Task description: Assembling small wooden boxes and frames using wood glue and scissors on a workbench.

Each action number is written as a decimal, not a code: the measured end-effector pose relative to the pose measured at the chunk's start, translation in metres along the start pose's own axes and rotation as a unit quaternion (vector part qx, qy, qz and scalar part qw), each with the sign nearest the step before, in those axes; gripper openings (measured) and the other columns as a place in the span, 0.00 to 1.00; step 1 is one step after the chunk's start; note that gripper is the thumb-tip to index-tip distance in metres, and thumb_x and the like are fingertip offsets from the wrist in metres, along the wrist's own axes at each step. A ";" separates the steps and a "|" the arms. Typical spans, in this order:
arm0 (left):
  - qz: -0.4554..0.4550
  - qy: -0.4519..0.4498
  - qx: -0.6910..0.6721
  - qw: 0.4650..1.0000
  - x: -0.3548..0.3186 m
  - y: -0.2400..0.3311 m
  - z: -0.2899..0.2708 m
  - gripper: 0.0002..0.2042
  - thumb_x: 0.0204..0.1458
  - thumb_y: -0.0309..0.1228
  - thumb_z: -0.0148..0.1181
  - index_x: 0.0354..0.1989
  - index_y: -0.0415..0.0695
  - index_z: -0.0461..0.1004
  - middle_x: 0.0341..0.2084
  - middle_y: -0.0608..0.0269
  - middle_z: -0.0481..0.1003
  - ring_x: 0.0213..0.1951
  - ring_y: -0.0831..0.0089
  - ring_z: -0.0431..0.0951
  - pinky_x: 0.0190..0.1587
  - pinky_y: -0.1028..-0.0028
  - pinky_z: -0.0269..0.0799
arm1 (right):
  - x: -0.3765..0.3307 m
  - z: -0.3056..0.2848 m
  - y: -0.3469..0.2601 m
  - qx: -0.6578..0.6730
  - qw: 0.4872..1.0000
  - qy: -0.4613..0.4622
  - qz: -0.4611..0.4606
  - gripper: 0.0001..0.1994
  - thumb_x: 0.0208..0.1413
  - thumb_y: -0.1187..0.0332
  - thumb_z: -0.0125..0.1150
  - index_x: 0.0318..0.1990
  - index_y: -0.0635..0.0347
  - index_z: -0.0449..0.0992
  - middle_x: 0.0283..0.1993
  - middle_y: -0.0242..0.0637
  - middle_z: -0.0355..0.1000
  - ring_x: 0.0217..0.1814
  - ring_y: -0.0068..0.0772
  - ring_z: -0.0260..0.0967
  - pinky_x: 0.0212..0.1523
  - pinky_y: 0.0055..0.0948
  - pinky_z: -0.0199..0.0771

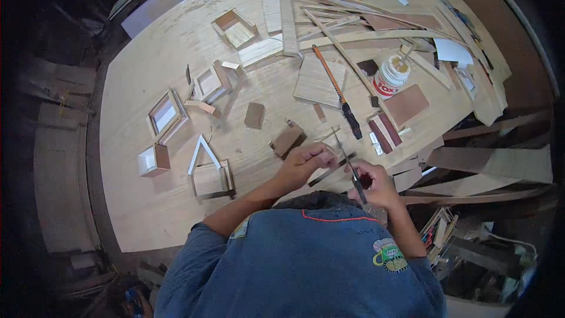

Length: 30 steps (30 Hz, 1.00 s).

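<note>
My left hand is closed in a pinch near the table's front edge, and what its fingertips hold is too small to make out. Just to its right, my right hand grips a scissors-like tool with a dark handle and a slim blade pointing away from me. A dark narrow strip lies between the hands. Beyond my left hand sits a small brown block-like piece, with a flat brown piece farther left.
Small wooden boxes and frames stand at the left, near a house-shaped wooden piece. An orange-and-black cutter, an open white glue jar and a brown board lie ahead right. Long wooden strips cover the far right.
</note>
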<state>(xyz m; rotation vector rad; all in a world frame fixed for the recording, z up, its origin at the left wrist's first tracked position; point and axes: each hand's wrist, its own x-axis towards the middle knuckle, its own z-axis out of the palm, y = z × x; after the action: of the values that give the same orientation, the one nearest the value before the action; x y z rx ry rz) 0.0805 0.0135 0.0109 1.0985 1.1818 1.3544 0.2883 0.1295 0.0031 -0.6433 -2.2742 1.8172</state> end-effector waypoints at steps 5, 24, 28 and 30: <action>0.006 -0.022 -0.018 1.000 -0.006 0.005 -0.007 0.10 0.60 0.32 0.47 0.34 0.37 0.71 0.23 0.71 0.66 0.27 0.83 0.63 0.31 0.80 0.60 | -0.010 0.009 -0.042 -0.166 0.984 0.051 -0.045 0.34 0.30 0.57 0.76 0.48 0.63 0.73 0.40 0.45 0.74 0.38 0.38 0.73 0.41 0.32 0.71; 0.011 -0.055 -0.011 0.998 -0.021 0.011 -0.005 0.06 0.57 0.26 0.49 0.33 0.36 0.70 0.21 0.69 0.66 0.26 0.81 0.63 0.29 0.79 0.60 | -0.025 0.030 -0.053 -0.217 0.966 0.118 -0.082 0.32 0.29 0.55 0.73 0.45 0.63 0.75 0.37 0.44 0.75 0.36 0.45 0.72 0.39 0.35 0.69; 0.027 -0.063 0.008 0.998 -0.021 0.007 -0.010 0.08 0.58 0.28 0.50 0.31 0.36 0.69 0.21 0.69 0.66 0.26 0.80 0.64 0.29 0.78 0.61 | -0.027 0.029 -0.061 -0.238 0.963 0.110 -0.063 0.28 0.30 0.58 0.73 0.42 0.62 0.76 0.32 0.45 0.75 0.34 0.46 0.72 0.36 0.35 0.68; 0.028 -0.059 0.017 0.998 -0.023 0.003 -0.010 0.08 0.58 0.28 0.50 0.30 0.37 0.69 0.21 0.69 0.66 0.26 0.80 0.64 0.29 0.78 0.61 | -0.028 0.029 -0.060 -0.251 0.962 0.102 -0.039 0.27 0.30 0.59 0.73 0.42 0.62 0.77 0.31 0.46 0.74 0.33 0.47 0.72 0.35 0.36 0.68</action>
<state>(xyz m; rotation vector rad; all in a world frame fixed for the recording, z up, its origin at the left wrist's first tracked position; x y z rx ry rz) 0.0722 -0.0109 0.0119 1.2270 1.0983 1.2964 0.2880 0.0816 0.0572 -0.7565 -2.5777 1.0743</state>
